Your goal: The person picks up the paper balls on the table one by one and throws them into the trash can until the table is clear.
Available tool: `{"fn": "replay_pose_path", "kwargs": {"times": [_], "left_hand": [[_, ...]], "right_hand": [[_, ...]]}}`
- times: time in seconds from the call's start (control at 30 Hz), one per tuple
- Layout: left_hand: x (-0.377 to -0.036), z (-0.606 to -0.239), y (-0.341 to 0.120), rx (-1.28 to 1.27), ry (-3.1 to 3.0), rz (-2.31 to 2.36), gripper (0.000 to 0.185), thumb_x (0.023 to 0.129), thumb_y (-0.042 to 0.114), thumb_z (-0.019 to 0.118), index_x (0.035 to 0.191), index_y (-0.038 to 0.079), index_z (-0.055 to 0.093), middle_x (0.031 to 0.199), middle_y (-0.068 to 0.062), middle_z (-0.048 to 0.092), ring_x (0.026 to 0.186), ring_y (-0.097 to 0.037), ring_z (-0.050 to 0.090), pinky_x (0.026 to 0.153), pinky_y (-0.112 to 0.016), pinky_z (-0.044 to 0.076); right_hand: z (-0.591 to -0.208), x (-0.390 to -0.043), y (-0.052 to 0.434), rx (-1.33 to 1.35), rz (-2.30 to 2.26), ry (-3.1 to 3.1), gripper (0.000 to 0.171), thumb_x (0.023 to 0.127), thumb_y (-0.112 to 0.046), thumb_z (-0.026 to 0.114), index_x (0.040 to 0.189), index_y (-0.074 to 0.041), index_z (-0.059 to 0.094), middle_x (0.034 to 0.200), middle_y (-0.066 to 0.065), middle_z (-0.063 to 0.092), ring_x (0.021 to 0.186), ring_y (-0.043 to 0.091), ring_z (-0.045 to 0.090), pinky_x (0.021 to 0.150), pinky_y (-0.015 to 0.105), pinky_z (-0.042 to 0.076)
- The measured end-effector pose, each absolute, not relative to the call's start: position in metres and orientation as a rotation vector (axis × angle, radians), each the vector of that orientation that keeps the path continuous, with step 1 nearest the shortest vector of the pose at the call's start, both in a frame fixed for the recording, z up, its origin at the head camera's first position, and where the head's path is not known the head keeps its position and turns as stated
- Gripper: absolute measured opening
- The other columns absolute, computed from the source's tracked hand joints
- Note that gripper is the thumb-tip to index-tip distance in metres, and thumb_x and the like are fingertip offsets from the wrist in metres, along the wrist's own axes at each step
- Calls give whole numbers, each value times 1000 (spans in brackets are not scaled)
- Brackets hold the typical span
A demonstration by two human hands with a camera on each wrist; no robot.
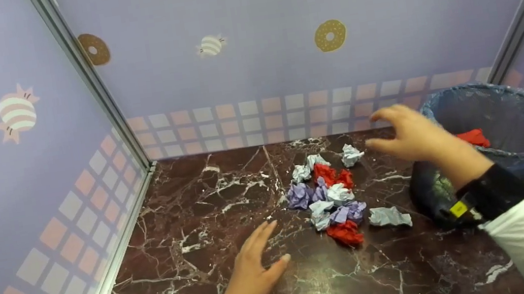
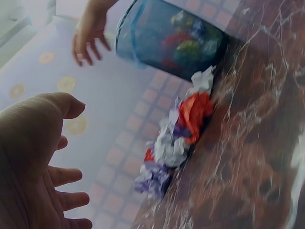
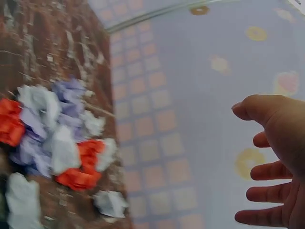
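Crumpled paper balls lie in a loose heap on the dark marbled tabletop: a red paper ball (image 1: 345, 234), a purple paper ball (image 1: 299, 196), a white paper ball (image 1: 339, 193) and several more. My left hand (image 1: 254, 270) hovers left of the heap, fingers extended and thumb apart, holding nothing. Raised beside the rim of a bin (image 1: 494, 158) is my right hand (image 1: 414, 133), its fingers spread and loosely bent around no object. The bin has a blue plastic liner. Inside it, a red paper piece (image 1: 473, 138) shows; in the left wrist view, more colored paper appears through its side.
A flattened grey-white paper piece (image 1: 390, 216) lies between heap and bin. Purple wall panels (image 1: 242, 78) with printed sweets and tiles enclose the marbled tabletop (image 1: 200, 217) at the back and both sides. A metal frame strip (image 1: 94, 83) runs up the left corner.
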State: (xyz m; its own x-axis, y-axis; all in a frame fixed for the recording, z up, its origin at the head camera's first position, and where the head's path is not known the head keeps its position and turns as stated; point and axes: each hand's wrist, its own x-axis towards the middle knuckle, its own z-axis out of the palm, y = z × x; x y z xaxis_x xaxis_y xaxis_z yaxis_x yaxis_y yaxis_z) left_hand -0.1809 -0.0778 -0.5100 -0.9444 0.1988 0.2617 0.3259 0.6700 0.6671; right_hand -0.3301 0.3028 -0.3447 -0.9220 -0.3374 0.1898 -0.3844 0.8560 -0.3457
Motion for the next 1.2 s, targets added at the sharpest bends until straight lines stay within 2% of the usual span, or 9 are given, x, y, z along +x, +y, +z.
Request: {"fn": "replay_pose_path", "kwargs": {"times": [0.33, 0.4, 0.57, 0.73, 0.87, 0.97, 1.2], "left_hand": [[-164, -517, -106, -275, -2649, -1291, 72, 85, 47, 69, 147, 47, 32, 156, 6, 31, 140, -31, 34, 106, -67, 30], [-161, -519, -110, -252, -2633, -1338, 71, 86, 46, 69, 147, 46, 33, 156, 4, 31, 141, -32, 32, 106, -67, 29], [-155, -523, -119, -189, -2610, -1401, 70, 86, 45, 70, 147, 42, 35, 156, 1, 32, 142, -32, 31, 107, -66, 30], [-152, -527, -124, -100, -2615, -1452, 70, 86, 42, 71, 146, 45, 34, 156, 3, 31, 143, -30, 29, 107, -67, 28], [-149, -530, -126, -57, -2602, -1471, 69, 86, 41, 71, 145, 45, 36, 155, 4, 32, 143, -30, 29, 108, -67, 27], [-148, -532, -128, -53, -2594, -1464, 69, 86, 41, 72, 145, 43, 38, 154, 3, 35, 142, -29, 31, 109, -65, 27], [-149, -537, -129, -61, -2588, -1455, 69, 86, 40, 72, 146, 39, 38, 154, 0, 36, 142, -31, 32, 109, -65, 27]], "right_hand": [[-461, -336, 301, 392, 603, -3206, 75, 77, -64, 68, 126, -9, 56, 121, 22, 58, 106, 39, 58, 85, 59, 48], [-483, -333, 299, 327, 582, -3254, 79, 77, -66, 66, 129, -8, 55, 122, 23, 58, 106, 41, 58, 83, 59, 49], [-526, -323, 295, 206, 480, -3295, 80, 79, -60, 64, 135, -4, 50, 128, 30, 51, 109, 50, 54, 83, 62, 47], [-548, -315, 291, 143, 427, -3260, 78, 77, -58, 65, 132, -5, 52, 125, 30, 48, 106, 54, 52, 78, 63, 47], [-557, -311, 290, 131, 436, -3215, 83, 78, -55, 65, 138, -1, 48, 129, 33, 45, 110, 57, 49, 83, 65, 46], [-563, -309, 291, 128, 452, -3173, 80, 79, -49, 65, 137, 2, 48, 125, 34, 48, 107, 57, 50, 84, 64, 45], [-574, -305, 296, 130, 504, -3053, 52, 74, -25, 66, 118, 2, 56, 102, 28, 58, 89, 52, 57, 75, 61, 48]]}}
